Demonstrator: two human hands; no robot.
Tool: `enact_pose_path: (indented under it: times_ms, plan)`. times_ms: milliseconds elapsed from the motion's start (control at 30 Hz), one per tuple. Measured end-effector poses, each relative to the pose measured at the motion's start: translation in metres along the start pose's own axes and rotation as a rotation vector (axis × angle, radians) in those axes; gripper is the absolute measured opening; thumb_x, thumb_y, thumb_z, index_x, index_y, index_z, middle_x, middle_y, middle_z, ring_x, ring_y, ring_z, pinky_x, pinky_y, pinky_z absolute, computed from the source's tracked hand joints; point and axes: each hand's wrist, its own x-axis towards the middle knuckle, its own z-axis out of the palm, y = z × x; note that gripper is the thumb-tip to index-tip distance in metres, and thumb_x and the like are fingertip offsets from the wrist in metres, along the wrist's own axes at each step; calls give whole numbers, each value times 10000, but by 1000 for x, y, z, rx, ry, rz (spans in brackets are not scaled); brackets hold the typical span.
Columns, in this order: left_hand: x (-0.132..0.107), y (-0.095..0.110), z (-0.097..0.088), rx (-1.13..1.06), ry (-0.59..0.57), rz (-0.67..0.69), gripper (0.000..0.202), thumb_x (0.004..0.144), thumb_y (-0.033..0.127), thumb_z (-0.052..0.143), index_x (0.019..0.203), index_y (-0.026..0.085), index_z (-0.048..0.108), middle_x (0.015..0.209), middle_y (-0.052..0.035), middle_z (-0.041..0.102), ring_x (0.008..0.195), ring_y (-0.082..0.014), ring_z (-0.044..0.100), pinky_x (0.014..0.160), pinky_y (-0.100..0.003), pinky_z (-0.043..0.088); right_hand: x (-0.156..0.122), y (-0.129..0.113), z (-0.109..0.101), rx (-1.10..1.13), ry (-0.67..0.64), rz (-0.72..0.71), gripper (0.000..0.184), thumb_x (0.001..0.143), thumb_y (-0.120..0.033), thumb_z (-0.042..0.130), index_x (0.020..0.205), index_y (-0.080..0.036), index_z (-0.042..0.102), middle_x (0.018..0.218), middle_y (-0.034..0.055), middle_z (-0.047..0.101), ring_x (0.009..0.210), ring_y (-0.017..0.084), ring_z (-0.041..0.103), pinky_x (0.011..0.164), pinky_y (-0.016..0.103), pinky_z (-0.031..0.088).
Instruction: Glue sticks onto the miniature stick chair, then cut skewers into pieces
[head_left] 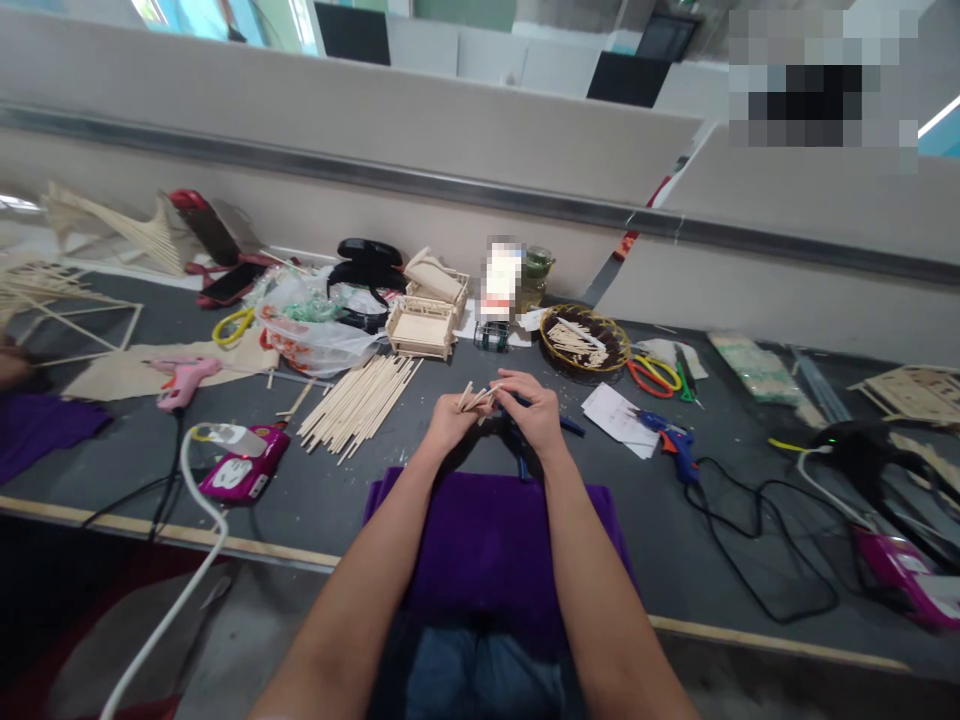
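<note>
My left hand [454, 420] is closed around several short wooden sticks [466, 396], whose ends poke up from the fingers. Meeting it from the right, my right hand [531, 405] has its fingers bent in a pinch at the end of a stick. Partly hidden under my right hand lies a dark blue hand tool [572, 426], its handles spread on the table. A pile of long wooden sticks [361, 405] lies left of my hands. Below them, a folded purple cloth [487, 540] hangs over the table edge.
On the right are a wicker basket [621, 345] of short sticks, scissors [652, 375], papers [604, 412] and a blue glue gun [679, 445] with a looping cord. Small wooden models [421, 330] stand behind. At left are a pink glue gun [180, 378] and another person's hand [11, 362].
</note>
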Motion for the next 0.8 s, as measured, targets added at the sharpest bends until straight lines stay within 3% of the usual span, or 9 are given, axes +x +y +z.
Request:
enact_pose_path:
  times_ms: [233, 367, 500, 633, 800]
  plan:
    - [-3, 1, 1, 112, 42, 35, 107, 627, 254, 680, 621, 157, 726, 586, 8, 661, 604, -143, 571, 618, -237, 425, -1, 0, 3, -49, 32, -37, 88, 767, -276, 681, 779, -304, 763, 846, 21, 755, 949, 218, 678, 980, 413, 462]
    - [-2, -1, 4, 28, 3, 3, 122, 596, 254, 697, 636, 145, 734, 613, -9, 682, 625, -160, 596, 643, -262, 458, -1, 1, 3, -44, 34, -28, 82, 749, -272, 690, 766, -297, 766, 844, 22, 757, 940, 220, 683, 989, 416, 457]
    - [-1, -1, 9, -73, 14, -8, 135, 566, 259, 727, 624, 137, 732, 669, -45, 712, 667, -190, 628, 670, -297, 490, -1, 1, 3, 12, 66, 30, 66, 739, -286, 706, 757, -277, 769, 867, 32, 760, 908, 215, 692, 927, 382, 499]
    - [-2, 2, 11, -190, -3, -47, 228, 577, 283, 762, 741, 126, 754, 742, -85, 740, 707, -211, 668, 739, -339, 522, -2, 4, 4, 83, 125, 106, 83, 727, -323, 734, 757, -253, 770, 887, 34, 762, 893, 211, 695, 907, 370, 509]
    - [-3, 4, 9, -78, 8, -15, 100, 653, 253, 709, 656, 156, 733, 668, -54, 727, 675, -208, 677, 722, -336, 532, -4, 11, 5, 195, 133, 226, 132, 689, -341, 770, 773, -240, 777, 884, 33, 768, 880, 219, 700, 907, 392, 517]
